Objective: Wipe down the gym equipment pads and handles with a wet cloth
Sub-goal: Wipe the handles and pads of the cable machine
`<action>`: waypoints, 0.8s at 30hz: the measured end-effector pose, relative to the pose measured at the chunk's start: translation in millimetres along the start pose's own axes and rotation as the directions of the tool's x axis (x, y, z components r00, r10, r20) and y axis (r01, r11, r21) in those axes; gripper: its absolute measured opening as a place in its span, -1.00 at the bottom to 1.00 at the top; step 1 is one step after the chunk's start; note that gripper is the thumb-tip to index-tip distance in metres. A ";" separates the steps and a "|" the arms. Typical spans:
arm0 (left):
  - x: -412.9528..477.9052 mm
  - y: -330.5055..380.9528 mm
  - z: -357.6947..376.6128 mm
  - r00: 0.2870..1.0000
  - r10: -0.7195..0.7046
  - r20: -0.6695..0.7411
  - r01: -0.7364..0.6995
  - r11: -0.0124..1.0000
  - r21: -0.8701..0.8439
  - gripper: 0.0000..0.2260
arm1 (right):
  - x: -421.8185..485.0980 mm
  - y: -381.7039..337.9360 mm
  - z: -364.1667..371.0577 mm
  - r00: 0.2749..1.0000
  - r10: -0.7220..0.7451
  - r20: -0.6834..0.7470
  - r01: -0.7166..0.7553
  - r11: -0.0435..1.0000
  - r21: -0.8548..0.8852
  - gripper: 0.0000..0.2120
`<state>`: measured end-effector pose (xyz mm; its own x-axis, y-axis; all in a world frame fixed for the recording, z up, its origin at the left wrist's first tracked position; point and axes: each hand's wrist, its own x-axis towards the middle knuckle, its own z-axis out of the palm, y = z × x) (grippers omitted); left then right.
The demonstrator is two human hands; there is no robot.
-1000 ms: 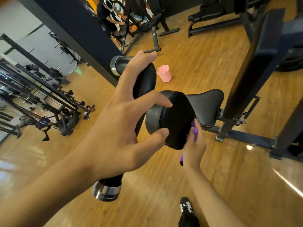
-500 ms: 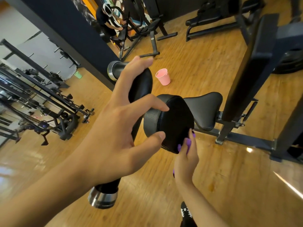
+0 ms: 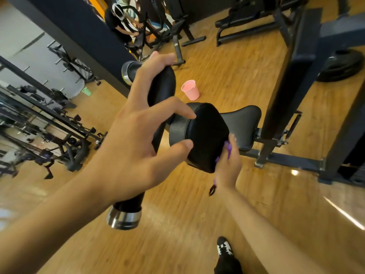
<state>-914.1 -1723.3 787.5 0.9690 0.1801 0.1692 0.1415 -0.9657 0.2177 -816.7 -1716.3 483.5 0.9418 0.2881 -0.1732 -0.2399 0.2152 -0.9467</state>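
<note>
Pad (image 3: 207,135) (black, grained) pinched by left fingers (image 3: 178,148); right fingers (image 3: 233,142) clutch purple cloth (image 3: 228,148).

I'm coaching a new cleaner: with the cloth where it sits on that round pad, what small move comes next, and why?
Probably slide the purple cloth up across the face of the round pad toward its top rim. The right hand presses it only at the lower right edge, the rest of the face lies bare, and the left hand steadies the pad by its rim.

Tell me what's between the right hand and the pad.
A purple cloth, pressed by the right hand against the pad; the head view shows it.
</note>
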 end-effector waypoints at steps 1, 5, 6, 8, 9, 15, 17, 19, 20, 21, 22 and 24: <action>-0.2 -0.7 0.2 1.000 -0.006 0.004 0.006 1.000 -0.001 -0.72 | 17.1 -4.7 0.2 0.998 0.070 0.001 -0.070 0.997 0.007 -0.59; 2.5 -0.7 1.8 0.999 -0.013 -0.029 0.012 0.999 -0.035 -0.71 | 3.9 -17.5 2.9 0.992 0.117 -0.048 -0.113 0.991 0.075 -0.59; 3.5 0.0 1.9 0.999 -0.011 -0.031 0.010 0.999 -0.040 -0.69 | -12.4 -17.6 4.3 0.996 0.079 -0.033 -0.076 0.994 0.076 -0.59; 4.0 1.4 1.8 1.000 -0.002 -0.024 0.001 0.999 -0.047 -0.67 | -32.2 -15.6 4.5 1.000 -0.004 -0.008 0.004 0.999 0.050 -0.52; 3.6 1.5 1.6 1.000 -0.002 -0.020 0.001 0.999 -0.045 -0.67 | -32.2 -13.1 4.2 0.999 -0.044 0.003 0.044 0.999 0.016 -0.46; 1.1 -1.3 1.9 1.000 -0.005 -0.014 0.004 0.999 -0.051 -0.67 | -32.3 -34.3 15.3 0.992 0.069 -0.102 -0.061 0.995 0.080 -0.55; 2.4 0.4 1.7 1.000 -0.010 -0.013 0.009 0.997 -0.071 -0.67 | -53.3 -60.4 26.7 0.996 -0.042 -0.082 0.050 0.993 0.103 -0.56; 3.0 1.4 0.8 1.000 -0.011 -0.012 0.010 0.997 -0.073 -0.67 | -69.8 -66.7 30.3 0.955 -0.297 -0.007 0.297 0.952 0.072 -0.56; 2.2 1.1 0.4 1.000 -0.011 -0.014 0.010 0.998 -0.066 -0.68 | -70.5 -57.8 30.1 0.918 -0.396 0.032 0.396 0.918 0.023 -0.55; 0.8 0.7 0.2 1.000 -0.013 -0.016 0.012 0.998 -0.060 -0.69 | -65.2 -46.8 27.1 0.908 -0.418 0.033 0.419 0.908 -0.018 -0.54; -0.6 0.6 0.3 1.000 -0.013 -0.013 0.012 0.998 -0.061 -0.70 | -58.0 -36.8 23.0 0.946 -0.325 -0.016 0.325 0.946 -0.019 -0.53; -1.3 -0.4 -0.3 1.000 -0.014 -0.015 0.013 0.998 -0.066 -0.68 | -45.6 -42.1 21.7 0.989 -0.014 -0.144 0.022 0.998 0.053 -0.55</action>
<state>-915.5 -1723.1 787.5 0.9639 0.1961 0.1802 0.1402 -0.9490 0.2825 -854.6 -1718.2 537.2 0.9693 0.1476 -0.1969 -0.2310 0.2705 -0.9346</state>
